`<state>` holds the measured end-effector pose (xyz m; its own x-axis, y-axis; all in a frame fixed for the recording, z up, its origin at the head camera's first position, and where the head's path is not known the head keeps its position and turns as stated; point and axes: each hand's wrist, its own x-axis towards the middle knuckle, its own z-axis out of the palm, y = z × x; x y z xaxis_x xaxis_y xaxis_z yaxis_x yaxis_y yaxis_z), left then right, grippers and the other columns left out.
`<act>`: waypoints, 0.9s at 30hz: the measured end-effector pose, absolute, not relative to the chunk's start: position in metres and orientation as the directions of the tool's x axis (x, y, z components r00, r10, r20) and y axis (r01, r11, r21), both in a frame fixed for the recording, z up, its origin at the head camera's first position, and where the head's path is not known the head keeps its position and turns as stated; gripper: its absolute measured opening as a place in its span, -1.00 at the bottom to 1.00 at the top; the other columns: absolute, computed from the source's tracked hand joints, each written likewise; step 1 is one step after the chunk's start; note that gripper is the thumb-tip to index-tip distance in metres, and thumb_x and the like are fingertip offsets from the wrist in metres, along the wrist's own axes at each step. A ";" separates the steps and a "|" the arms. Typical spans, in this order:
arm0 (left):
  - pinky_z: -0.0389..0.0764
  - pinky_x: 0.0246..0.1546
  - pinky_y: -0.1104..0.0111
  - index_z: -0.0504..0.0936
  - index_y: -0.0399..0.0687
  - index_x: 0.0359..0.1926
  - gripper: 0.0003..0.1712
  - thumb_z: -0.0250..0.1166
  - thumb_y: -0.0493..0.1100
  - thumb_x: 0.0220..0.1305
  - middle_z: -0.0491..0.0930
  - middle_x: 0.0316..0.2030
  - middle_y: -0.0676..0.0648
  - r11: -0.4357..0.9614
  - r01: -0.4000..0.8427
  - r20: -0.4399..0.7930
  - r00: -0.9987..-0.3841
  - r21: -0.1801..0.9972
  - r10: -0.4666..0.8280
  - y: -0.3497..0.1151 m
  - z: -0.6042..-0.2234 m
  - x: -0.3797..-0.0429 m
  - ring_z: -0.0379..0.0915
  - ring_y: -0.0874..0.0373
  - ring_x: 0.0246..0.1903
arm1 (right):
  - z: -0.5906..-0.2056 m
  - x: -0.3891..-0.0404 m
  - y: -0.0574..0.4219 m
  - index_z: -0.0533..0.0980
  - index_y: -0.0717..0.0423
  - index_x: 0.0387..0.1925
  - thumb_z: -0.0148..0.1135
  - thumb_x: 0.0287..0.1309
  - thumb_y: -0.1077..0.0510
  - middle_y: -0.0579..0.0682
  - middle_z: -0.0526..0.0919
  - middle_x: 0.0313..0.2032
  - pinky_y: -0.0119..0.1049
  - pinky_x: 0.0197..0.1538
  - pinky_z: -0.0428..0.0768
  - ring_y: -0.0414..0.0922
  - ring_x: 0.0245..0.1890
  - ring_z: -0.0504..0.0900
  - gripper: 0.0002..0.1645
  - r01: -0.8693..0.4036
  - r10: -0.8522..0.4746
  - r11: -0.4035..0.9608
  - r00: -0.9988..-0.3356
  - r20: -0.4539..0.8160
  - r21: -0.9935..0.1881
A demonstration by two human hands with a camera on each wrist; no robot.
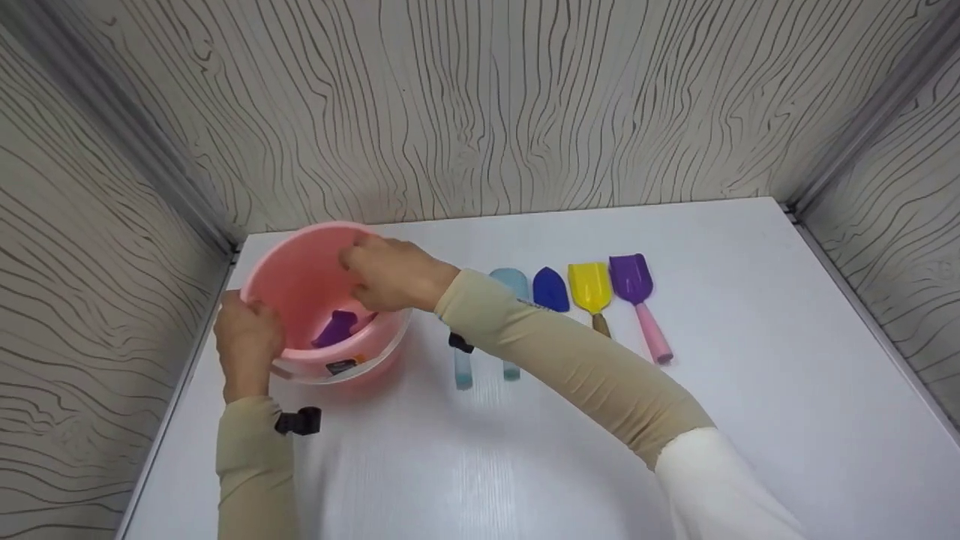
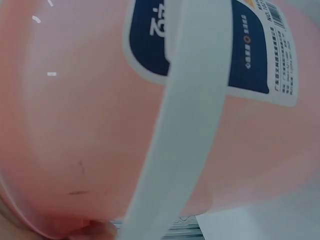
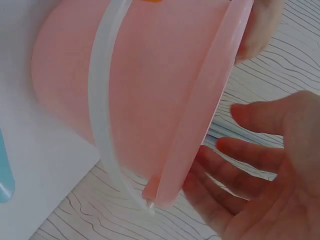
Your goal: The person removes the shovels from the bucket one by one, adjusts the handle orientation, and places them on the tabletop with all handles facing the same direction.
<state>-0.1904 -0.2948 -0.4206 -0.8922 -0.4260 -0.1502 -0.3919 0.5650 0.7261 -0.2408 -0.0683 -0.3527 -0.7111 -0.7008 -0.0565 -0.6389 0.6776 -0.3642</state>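
A pink bucket (image 1: 300,262) stands at the table's left, its mouth tipped toward the head camera. My left hand (image 1: 247,337) grips its rim on the left side. Over the bucket's mouth is my right hand (image 1: 394,274); the right wrist view shows its fingers (image 3: 240,150) spread and loosely bent, with nothing between them. Some fingertips there are at the rim, and whether they touch cannot be told. Inside the bucket lies a purple toy piece (image 1: 335,328), partly hidden by the near wall. A white handle (image 2: 185,125) hangs across the bucket's labelled outside.
Right of the bucket lie two light blue handles (image 1: 511,370), a light blue tool head (image 1: 510,279), a dark blue blade (image 1: 551,289), a yellow shovel (image 1: 589,285) and a purple shovel (image 1: 631,277) with a pink handle. Wood-patterned walls (image 1: 480,105) border the white table (image 1: 420,472).
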 end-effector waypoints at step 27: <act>0.67 0.09 -0.13 0.13 -0.43 0.55 -0.34 -0.24 -0.10 0.64 0.41 0.35 -0.54 0.544 -0.431 -0.178 -0.873 0.720 -0.455 -0.289 -0.418 -0.192 0.51 -0.40 0.23 | -0.379 -0.232 -0.116 0.73 -0.32 -0.09 0.57 0.19 0.07 -0.29 0.61 0.07 0.01 0.49 0.46 -0.14 0.11 0.44 -0.72 -0.415 -0.527 0.843 -0.768 -0.364 -0.344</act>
